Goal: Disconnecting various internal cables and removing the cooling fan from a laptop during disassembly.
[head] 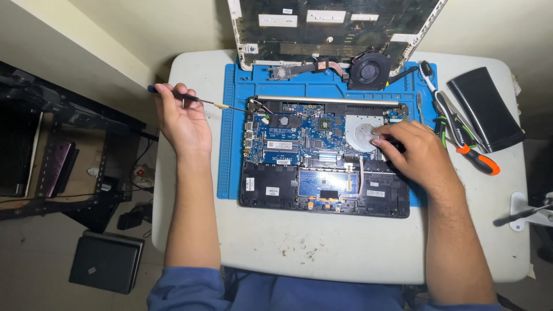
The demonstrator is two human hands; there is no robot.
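Head view, looking down on the worktop point(345, 253). The left hand point(183, 118) is closed in a pinch around the dark handle of a slim screwdriver point(193, 99), thumb and fingers curled about the grip. The tool's long axis runs nearly level, from the handle end just outboard of the hand across to a tip that points inward, toward the opened laptop base point(325, 155); the tip lies at the upper left corner of the exposed circuit board point(294, 135), close to a small knot of wires, though whether it touches cannot be told. The right hand point(412, 152) rests on the opposite side of the same base, fingers drawn together and bent, their ends pressing on or beside a pale round disc point(360, 135) in the right half of the chassis; what, if anything, they pinch is hidden beneath them. The board thus lies between the two hands, the right hand upon it and the left hand beside it. Beyond the hands, farther from the person, a blue mat point(227, 173) underlies the base, and a detached fan with copper pipe point(368, 69) sits before a leaning white cover point(337, 26). Outboard of the right hand lie pliers with orange grips point(478, 160) and a flat black pack point(485, 109).
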